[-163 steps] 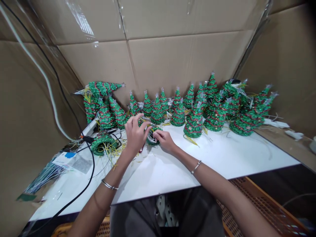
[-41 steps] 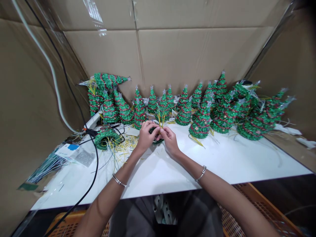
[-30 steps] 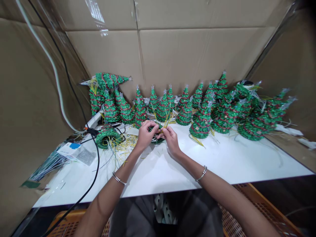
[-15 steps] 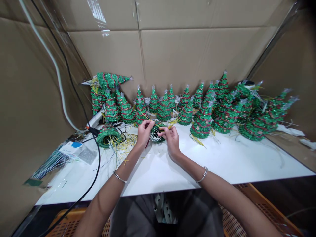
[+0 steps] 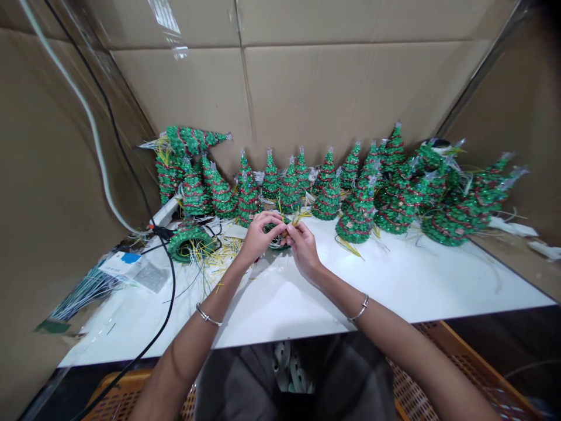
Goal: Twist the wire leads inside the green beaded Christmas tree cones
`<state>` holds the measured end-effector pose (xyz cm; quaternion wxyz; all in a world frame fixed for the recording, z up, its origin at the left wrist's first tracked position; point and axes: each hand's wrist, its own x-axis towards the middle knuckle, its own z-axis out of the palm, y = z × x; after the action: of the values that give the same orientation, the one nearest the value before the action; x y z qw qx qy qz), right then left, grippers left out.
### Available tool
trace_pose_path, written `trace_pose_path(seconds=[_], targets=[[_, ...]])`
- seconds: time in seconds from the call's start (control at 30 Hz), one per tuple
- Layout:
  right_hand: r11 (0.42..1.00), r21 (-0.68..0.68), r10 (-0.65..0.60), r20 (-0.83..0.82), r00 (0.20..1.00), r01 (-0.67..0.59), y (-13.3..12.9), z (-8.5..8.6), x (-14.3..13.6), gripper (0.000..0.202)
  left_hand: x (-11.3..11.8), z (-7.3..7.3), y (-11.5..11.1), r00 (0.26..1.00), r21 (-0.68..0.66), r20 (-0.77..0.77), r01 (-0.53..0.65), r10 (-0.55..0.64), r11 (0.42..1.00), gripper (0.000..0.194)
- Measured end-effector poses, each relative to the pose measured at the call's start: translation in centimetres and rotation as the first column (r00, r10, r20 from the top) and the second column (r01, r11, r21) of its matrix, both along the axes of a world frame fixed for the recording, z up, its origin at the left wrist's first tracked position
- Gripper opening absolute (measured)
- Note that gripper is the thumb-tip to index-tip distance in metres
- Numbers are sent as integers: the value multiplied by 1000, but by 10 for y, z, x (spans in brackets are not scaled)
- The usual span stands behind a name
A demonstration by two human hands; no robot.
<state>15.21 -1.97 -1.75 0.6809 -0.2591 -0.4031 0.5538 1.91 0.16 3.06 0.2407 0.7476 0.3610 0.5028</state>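
My left hand (image 5: 262, 235) and my right hand (image 5: 301, 242) meet at the middle of the white table, fingertips pinched close together on thin yellow wires (image 5: 295, 218). Under the fingers lies a small green tinsel Christmas tree (image 5: 279, 247) on its side, its hollow base toward me, with white wires inside; my hands hide most of it. To the left, another tree (image 5: 193, 241) lies with its open base facing me and yellow wires spilling out. Yellow wire offcuts (image 5: 225, 254) are scattered beside it.
Several finished-looking green trees (image 5: 289, 187) stand along the cardboard wall (image 5: 359, 88), more crowded at right (image 5: 460, 216). A black cable (image 5: 173, 292) hangs across the left side. A wire bundle (image 5: 87, 295) and a clear plastic bag (image 5: 151, 275) lie at left. Orange crates (image 5: 473, 362) sit below the table edge.
My hands have come together; the yellow wire stretched between them before is now gathered at the fingertips. The left fingers have curled over the tree's base. The view has shifted slightly.
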Motion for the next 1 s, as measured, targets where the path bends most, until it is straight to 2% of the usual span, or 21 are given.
trace_pose_path(seconds=[0.3,0.5,0.6,0.77,1.0], targets=[[997,17,-77,159,984,75,-2,4,1,25,0,1,0,979,-126,187,-52,75,991,18],[999,14,-50,98,994,49,0,2,0,23,0,-5,1,956,-199,254,-96,146,975,23],[999,2,-38,70,997,38,1,1,0,25,3,-3,-1,942,-193,314,-58,118,980,22],[1000,9,-23,83,996,22,1,3,1,25,6,8,-7,892,-176,452,57,30,983,23],[1000,-1,15,122,992,-15,-1,5,1,26,4,12,-9,889,-246,450,37,80,969,32]])
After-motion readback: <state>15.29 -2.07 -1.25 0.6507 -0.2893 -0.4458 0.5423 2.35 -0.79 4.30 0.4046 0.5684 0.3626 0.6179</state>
